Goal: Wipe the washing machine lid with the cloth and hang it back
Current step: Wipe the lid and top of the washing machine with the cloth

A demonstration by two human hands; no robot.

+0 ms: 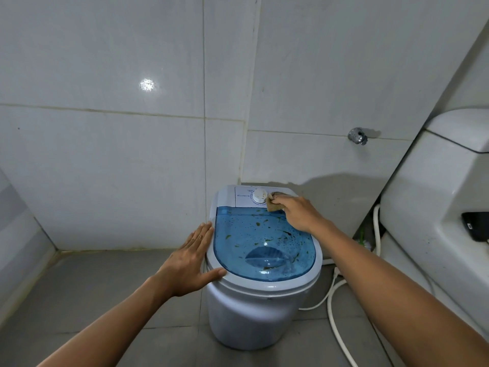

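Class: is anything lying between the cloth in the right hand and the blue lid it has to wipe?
Nothing visible. The right hand holds the cloth on the control panel beside the dial, at the blue lid's far edge. Only the spots to be wiped lie on it.

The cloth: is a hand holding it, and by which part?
The right hand holds the brown cloth bunched under its fingers, pressed on the control panel beside the dial. The left hand holds nothing.

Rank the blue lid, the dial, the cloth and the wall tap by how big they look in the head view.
1. Blue lid, clearly largest.
2. Cloth and dial: look alike, cloth partly hidden by the right hand.
3. Wall tap: similar, farther away, unsure.
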